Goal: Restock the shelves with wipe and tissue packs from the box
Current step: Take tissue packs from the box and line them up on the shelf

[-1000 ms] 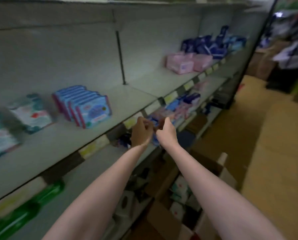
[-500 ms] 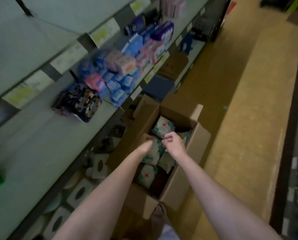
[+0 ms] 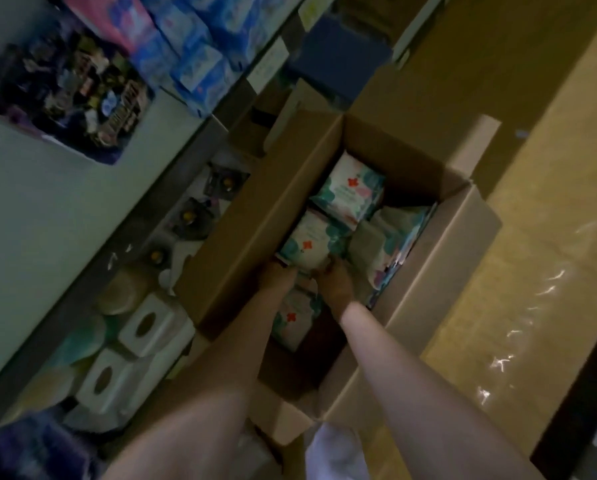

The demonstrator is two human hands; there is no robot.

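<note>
Since both your hands are down inside the cardboard box (image 3: 425, 296), your left hand (image 3: 279, 273) and right hand (image 3: 335, 280) meet the near edge of a teal-and-white wipe pack (image 3: 307, 242) in the middle of the row; whether your fingers have closed on it cannot be told. Judge it light, soft and film-wrapped, so likely slippery: pinch it across both short ends, not the flimsy seam.

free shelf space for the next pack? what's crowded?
Bare stretch on the grey shelf, below the dark pack. Upper end is crowded with blue packs. Bottom tier is packed with tissue boxes. Both hands, left hand and right hand, are in the cardboard box.
</note>
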